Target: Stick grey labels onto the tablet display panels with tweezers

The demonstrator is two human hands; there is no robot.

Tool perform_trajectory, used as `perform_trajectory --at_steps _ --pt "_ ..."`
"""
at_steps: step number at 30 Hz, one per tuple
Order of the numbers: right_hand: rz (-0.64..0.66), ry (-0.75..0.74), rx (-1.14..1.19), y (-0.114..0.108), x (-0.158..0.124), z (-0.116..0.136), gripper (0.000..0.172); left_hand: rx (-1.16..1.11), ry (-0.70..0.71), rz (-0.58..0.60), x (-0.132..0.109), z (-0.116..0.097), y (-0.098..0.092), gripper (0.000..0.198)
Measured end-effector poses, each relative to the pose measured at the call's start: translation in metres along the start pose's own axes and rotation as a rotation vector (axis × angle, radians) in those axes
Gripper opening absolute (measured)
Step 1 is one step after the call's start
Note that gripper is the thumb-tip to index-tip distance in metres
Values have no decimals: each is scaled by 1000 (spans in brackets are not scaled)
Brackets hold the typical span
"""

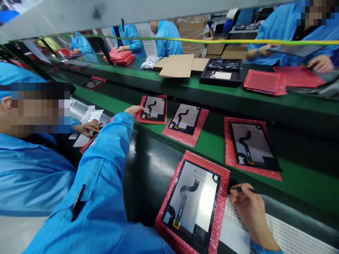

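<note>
Left hand (134, 110): there it goes, fingers resting on the far red bubble mat (152, 121), not gripping
Right hand (250, 211): pinching a black pen (239, 189), just beside the nearest panel (190, 197)
Hands: well apart
Panels: four, each on its own red mat, laid along the green bench (299, 183)
Co-worker: a hand (88, 127) on white papers (84, 139), off to the left

Ahead of you on a far green workbench (169, 83), flattened cardboard sheets (176, 66) lie just beside a black tray (221, 72) of small parts. Further left sit a white plastic bag (150, 62) and a stack of red padded sleeves (122, 57). Co-workers in blue smocks (168, 38) stand beyond, behind a yellow-green cable (212, 41) stretched across your view.
</note>
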State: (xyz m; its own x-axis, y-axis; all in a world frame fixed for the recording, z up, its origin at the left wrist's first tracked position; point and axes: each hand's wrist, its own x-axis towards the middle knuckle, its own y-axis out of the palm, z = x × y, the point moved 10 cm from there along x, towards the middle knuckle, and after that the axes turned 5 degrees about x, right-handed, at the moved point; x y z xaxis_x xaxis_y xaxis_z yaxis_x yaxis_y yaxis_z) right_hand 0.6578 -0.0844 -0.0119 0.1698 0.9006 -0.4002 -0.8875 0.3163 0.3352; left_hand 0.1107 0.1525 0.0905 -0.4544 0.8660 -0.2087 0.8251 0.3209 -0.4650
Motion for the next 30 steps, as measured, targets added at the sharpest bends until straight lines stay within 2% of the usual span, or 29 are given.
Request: perform_trajectory --at_steps 4,6,9,11,12,14,17,20,21,23,25,27,28,29,30 --pt "9 -27 37 2 1 0 30 -112 39 -28 -16 -13 -18 33" --pt "17 -38 59 3 2 0 28 -165 97 -39 -37 -25 -33 45" --pt "37 -51 98 7 3 0 27 -234 200 19 -92 -39 -49 81" --pt "50 -61 125 10 4 0 27 -293 281 122 -143 -44 -47 91" --pt "56 -63 137 11 4 -1 27 -312 306 188 -171 -42 -40 94" --pt "64 -64 157 12 5 -4 28 -296 290 308 -224 -26 -17 98" --pt "60 -64 185 11 8 -8 27 -219 253 522 -293 18 38 101" --pt "60 -60 208 9 10 -12 26 -100 281 704 -339 64 89 98" --pt "63 -58 215 9 10 -13 26 -57 285 737 -346 76 99 98" --pt "71 -54 230 9 9 -14 27 40 297 761 -351 90 104 100" --pt "79 -51 243 10 8 -14 28 155 331 719 -342 83 95 104" --pt "90 -44 253 12 6 -14 30 291 394 585 -315 57 82 105" --pt "97 -40 257 13 5 -14 30 355 431 502 -298 38 80 98" --pt "105 -37 260 14 3 -14 30 415 468 424 -279 18 84 87" --pt "112 -35 262 16 2 -13 31 448 489 397 -260 -1 98 68"
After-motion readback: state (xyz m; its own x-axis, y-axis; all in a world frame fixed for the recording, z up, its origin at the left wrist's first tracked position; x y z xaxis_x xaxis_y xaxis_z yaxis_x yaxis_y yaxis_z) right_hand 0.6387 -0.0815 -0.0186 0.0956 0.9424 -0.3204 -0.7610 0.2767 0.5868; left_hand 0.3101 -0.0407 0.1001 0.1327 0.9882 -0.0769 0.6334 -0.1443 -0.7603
